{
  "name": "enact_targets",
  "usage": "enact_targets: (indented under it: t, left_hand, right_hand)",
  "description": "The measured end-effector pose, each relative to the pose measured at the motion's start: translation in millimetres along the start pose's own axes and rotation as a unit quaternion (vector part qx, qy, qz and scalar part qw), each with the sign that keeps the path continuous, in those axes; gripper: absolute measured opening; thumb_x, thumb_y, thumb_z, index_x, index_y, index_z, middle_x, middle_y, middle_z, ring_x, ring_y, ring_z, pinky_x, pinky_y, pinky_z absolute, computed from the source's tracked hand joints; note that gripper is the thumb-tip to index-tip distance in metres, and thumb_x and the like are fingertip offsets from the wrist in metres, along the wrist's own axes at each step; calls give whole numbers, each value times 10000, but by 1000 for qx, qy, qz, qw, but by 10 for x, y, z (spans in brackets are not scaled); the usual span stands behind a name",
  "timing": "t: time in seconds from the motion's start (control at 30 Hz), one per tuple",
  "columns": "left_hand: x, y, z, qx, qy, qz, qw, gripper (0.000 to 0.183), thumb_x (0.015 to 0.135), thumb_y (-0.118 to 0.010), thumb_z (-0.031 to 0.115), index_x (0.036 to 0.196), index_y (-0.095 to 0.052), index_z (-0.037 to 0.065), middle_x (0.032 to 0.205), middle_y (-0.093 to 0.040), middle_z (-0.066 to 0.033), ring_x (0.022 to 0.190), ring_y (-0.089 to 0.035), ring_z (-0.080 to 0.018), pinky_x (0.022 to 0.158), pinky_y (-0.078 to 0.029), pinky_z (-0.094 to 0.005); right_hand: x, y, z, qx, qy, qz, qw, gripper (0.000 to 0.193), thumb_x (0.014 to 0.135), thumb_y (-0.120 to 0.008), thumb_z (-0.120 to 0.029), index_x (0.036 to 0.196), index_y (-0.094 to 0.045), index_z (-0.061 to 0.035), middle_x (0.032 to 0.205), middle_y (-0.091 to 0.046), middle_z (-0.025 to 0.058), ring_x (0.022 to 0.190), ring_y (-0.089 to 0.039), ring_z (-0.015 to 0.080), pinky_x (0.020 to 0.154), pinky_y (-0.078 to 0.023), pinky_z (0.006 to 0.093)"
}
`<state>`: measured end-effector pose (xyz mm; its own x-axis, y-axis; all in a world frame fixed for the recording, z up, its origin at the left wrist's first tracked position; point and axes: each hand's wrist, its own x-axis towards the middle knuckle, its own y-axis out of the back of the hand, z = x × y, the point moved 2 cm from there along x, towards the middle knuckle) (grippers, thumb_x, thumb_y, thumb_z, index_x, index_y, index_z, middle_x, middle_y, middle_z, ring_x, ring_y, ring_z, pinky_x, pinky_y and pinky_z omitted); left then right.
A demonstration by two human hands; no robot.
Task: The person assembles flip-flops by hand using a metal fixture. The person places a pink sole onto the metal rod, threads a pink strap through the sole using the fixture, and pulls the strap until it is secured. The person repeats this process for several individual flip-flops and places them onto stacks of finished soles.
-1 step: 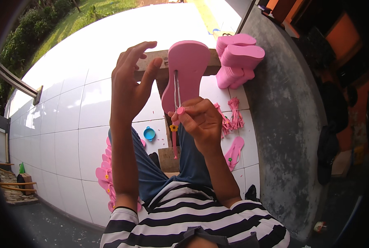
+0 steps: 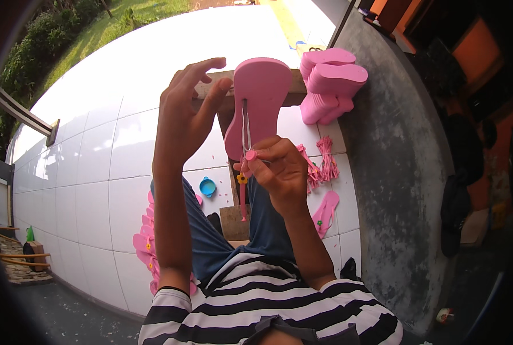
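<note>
A pink flip-flop sole stands in front of me against a wooden stand. A thin metal hook or wire loop runs from a hole in the sole down to my right hand. That hand is closed, pinching the round pink end of a flip-flop strap between thumb and fingers. The strap hangs below with a small yellow flower on it. My left hand is raised at the sole's left edge, fingers apart, holding nothing; whether its thumb touches the sole I cannot tell.
Stacked pink soles stand at the right, beyond bundled pink straps and a finished-looking flip-flop. A blue cup sits on the white tiles near my left knee. Several pink flip-flops lie in a row by my left leg.
My left hand has shifted slightly right, closer to the sole's edge. My right hand still holds the strap end at the metal loop.
</note>
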<state>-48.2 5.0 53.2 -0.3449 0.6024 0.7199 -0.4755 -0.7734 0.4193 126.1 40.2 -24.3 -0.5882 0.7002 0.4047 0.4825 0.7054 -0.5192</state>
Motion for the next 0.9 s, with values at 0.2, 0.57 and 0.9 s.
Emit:
enact_targets:
  t: [0.2, 0.57, 0.9]
  left_hand:
    - [141, -117, 27, -97, 156, -180, 966, 352, 941, -653, 357, 998, -685, 11, 762, -690, -100, 644, -629, -101, 583, -488, -277]
    - [-86, -215, 124, -67, 78, -47, 994, 225, 902, -704, 217, 910, -662, -4, 732, -679, -74, 661, -613, -83, 624, -485, -260]
    - [-556, -195, 385, -261, 150, -50, 952, 309, 1027, -506, 274, 1129, -621, 7, 952, -655, -66, 919, -553, -110, 814, -458, -296]
  right_hand:
    - [53, 78, -47, -31, -120, -8, 992, 90, 906, -656, -18, 949, -578, -21, 889, -636, 52, 719, -568, 43, 616, -490, 217]
    - [148, 43, -156, -64, -87, 8, 994, 157, 884, -704, -47, 1017, -646, 10, 944, -672, 64, 837, -641, 108, 745, -508, 251]
    - [410, 193, -306, -142, 19, -7, 990, 441, 843, -757, -153, 1226, -568, -41, 1238, -573, 108, 1063, -618, 206, 921, -518, 355]
